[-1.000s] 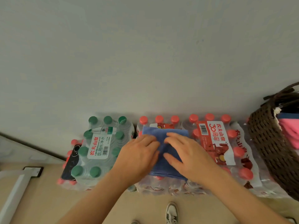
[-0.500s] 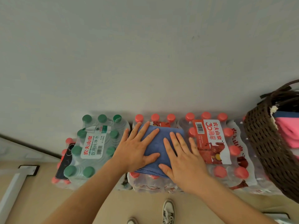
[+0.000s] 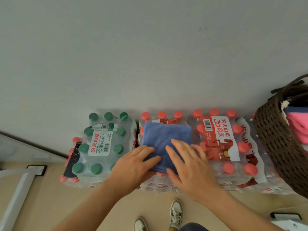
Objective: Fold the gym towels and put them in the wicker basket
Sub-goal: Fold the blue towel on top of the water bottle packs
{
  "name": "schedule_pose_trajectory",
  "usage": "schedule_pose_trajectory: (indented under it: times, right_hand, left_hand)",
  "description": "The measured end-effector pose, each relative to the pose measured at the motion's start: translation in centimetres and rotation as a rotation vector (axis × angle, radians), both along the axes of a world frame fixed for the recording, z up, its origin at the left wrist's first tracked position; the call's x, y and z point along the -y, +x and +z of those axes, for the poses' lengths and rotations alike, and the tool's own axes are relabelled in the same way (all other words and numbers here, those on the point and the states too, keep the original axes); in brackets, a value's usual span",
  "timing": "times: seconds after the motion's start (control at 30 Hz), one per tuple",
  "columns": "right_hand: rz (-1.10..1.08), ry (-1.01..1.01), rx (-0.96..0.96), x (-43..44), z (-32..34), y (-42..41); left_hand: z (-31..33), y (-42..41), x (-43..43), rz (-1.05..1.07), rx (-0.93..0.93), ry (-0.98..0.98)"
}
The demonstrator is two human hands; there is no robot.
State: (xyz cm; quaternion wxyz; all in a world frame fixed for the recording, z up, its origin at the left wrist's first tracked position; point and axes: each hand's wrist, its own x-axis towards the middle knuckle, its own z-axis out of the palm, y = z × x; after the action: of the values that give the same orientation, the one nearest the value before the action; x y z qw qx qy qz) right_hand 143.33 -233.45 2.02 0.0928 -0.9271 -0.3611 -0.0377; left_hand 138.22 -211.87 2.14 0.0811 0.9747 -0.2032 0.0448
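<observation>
Along the foot of the wall stood a row of shrink-wrapped water packs, a green-capped pack (image 3: 103,144) at the left end and red-capped ones to its right. At the right end of the row sat the wicker basket (image 3: 280,147), with a pink towel (image 3: 298,127) and a dark blue one already folded inside it. On top of the middle red-capped pack (image 3: 150,185) lay the blue towel (image 3: 166,135), folded to a neat square that reached from the pack's wall-side edge to its near edge.

Both hands rested on the towel's near edge. The left hand (image 3: 133,165) lay over the near-left corner with loosely bent fingers, nothing plainly pinched. The right hand (image 3: 191,165) lay flat, fingers straight, pressing the near-right part.

The folding of this towel looked finished, or one last smoothing short of it. The next move would likely call for taking hold of the near edge without letting the layers slip apart, then carrying the square rightward over the neighbouring pack (image 3: 221,140) and into the basket.
</observation>
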Motion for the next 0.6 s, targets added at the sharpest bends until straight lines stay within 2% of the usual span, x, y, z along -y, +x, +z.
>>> schedule_pose_trajectory:
  times: [0.1, 0.23, 0.37, 0.5, 0.6]
  right_hand:
    - [0.044, -0.077, 0.035, -0.3, -1.1, -1.2]
    - [0.102, -0.156, 0.093, 0.4, -2.0, -1.2]
    - [0.148, -0.174, 0.108, 0.0, -1.3, -0.3]
    - [0.145, -0.06, 0.059, 0.6, -0.1, -0.2]
    - [0.153, 0.026, 0.091, 1.4, 0.4, -1.1]
  left_hand:
    - [0.2, 0.7, 0.0, -0.018, 0.015, -0.024]
    - [0.5, 1.5, -0.1, -0.097, 0.061, 0.051]
    - [1.2, 2.6, 1.0, -0.006, 0.007, 0.085]
    - [2.8, 2.5, 1.6, 0.196, -0.117, -0.066]
    - [2.8, 0.3, 1.6, 0.198, -0.141, -0.101]
